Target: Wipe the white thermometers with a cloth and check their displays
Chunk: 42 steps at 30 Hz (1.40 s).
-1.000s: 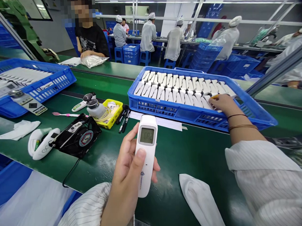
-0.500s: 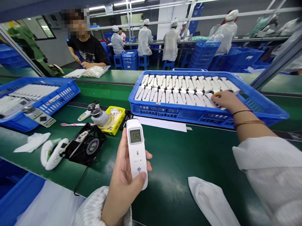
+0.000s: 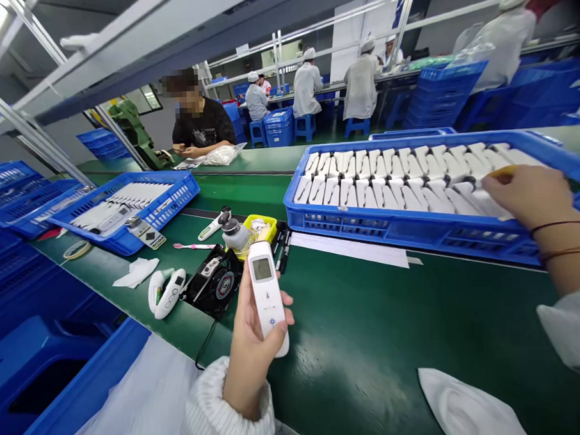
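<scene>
My left hand (image 3: 253,328) is wrapped around a white handheld thermometer (image 3: 268,298), its grey display facing me and my thumb on its lower front. No digits are readable on the display. At the right, my right hand (image 3: 534,194) reaches into a blue crate (image 3: 357,223) filled with rows of white thermometers (image 3: 403,164). Its fingers are bent together at the end of the front row, with something yellow at the fingertips. What lies between those fingers is hidden.
A second blue crate (image 3: 183,195) of thermometers stands left. Between are a black fan (image 3: 216,281), a bottle (image 3: 237,232), a yellow tray (image 3: 271,234), pens (image 3: 285,251) and an opened thermometer casing (image 3: 168,293). White cloth (image 3: 464,405) lies near front. A person (image 3: 202,122) sits opposite.
The view has turned left, so the crates and bench items appear further right. Characters on the thermometer's display have faded from sight. Both hands keep their places, left around the thermometer, right at the crate.
</scene>
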Each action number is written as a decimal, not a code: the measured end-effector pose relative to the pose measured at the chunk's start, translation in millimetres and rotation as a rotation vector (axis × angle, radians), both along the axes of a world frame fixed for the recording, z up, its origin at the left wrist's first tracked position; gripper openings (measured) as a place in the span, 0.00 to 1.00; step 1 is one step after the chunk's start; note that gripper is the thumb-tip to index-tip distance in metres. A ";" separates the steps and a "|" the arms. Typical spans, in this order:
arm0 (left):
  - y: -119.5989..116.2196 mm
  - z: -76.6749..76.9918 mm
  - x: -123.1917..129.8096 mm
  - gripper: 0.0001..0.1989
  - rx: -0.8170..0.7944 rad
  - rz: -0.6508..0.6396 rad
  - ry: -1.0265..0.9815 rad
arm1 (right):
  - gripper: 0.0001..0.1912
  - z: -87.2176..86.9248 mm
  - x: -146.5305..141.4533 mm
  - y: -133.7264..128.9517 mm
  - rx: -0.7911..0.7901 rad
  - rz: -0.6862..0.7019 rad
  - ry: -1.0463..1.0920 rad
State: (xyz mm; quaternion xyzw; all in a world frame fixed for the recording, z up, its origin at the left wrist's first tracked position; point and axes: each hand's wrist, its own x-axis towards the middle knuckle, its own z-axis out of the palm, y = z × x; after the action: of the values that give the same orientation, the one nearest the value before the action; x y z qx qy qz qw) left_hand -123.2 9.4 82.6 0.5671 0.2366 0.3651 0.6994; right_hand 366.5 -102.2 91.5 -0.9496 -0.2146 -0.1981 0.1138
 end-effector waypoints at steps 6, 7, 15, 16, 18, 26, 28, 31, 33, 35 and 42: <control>15.4 8.4 -45.2 0.39 0.026 0.305 0.071 | 0.13 46.8 -115.1 47.5 0.363 0.291 -0.103; 20.3 8.1 -50.4 0.40 0.057 0.367 0.074 | 0.12 48.3 -139.3 63.8 0.365 0.421 -0.058; 49.8 -4.8 -23.5 0.45 0.287 0.531 0.217 | 0.02 -15.3 -293.2 194.4 0.050 1.043 0.332; 52.4 -6.7 -18.3 0.45 0.307 0.546 0.236 | 0.04 -23.9 -301.3 203.0 0.028 1.029 0.334; 57.9 -10.7 -10.7 0.45 0.350 0.563 0.259 | 0.06 -35.9 -311.8 213.4 -0.001 0.991 0.329; 85.9 -22.0 17.7 0.38 0.799 0.535 0.398 | 0.08 -41.1 -320.0 217.6 -0.034 0.985 0.328; 95.6 -24.8 30.2 0.39 0.832 0.493 0.419 | 0.08 -42.0 -317.1 218.5 -0.023 0.990 0.332; 110.4 -32.1 48.0 0.40 0.856 0.449 0.496 | 0.07 -43.3 -312.0 218.5 0.014 0.968 0.321; 118.9 -37.9 56.5 0.38 0.858 0.435 0.549 | 0.07 -44.5 -310.6 215.5 0.040 0.971 0.316; 125.0 -43.0 61.3 0.36 0.863 0.424 0.580 | 0.07 -47.1 -311.8 209.0 0.066 0.994 0.318; 131.1 -55.5 60.1 0.29 0.901 0.420 0.437 | 0.09 -63.7 -315.7 186.9 0.214 0.999 0.369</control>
State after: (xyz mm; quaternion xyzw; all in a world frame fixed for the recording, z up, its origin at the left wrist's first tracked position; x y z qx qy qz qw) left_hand -63.1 140.5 27.2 0.8140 0.3050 0.4358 0.2333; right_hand 50.8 84.7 27.8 -0.7341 -0.5950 0.0293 0.3259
